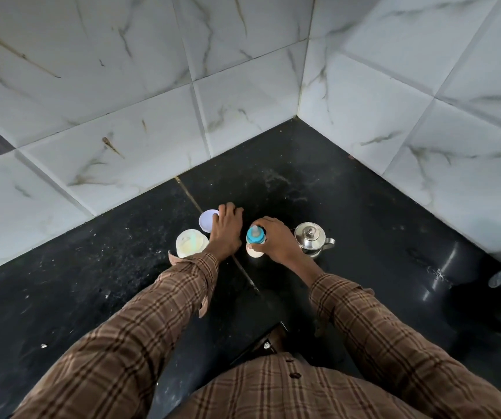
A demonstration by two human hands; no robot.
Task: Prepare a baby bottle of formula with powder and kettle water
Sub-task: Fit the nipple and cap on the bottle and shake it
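Note:
A baby bottle (255, 240) with a blue collar and clear teat stands on the black counter (364, 225), holding whitish liquid. My right hand (274, 238) grips it around the collar. My left hand (226, 229) reaches forward with its fingers on a round white lid (206, 220) lying flat behind an open tub of pale formula powder (190, 243). A small steel kettle (311, 238) with its lid on stands just right of the bottle.
White marble-look tiled walls (243, 86) meet in a corner behind the counter. Dark rounded objects (460, 267) sit at the right edge. Powder specks dot the counter on the left. My plaid sleeves fill the foreground.

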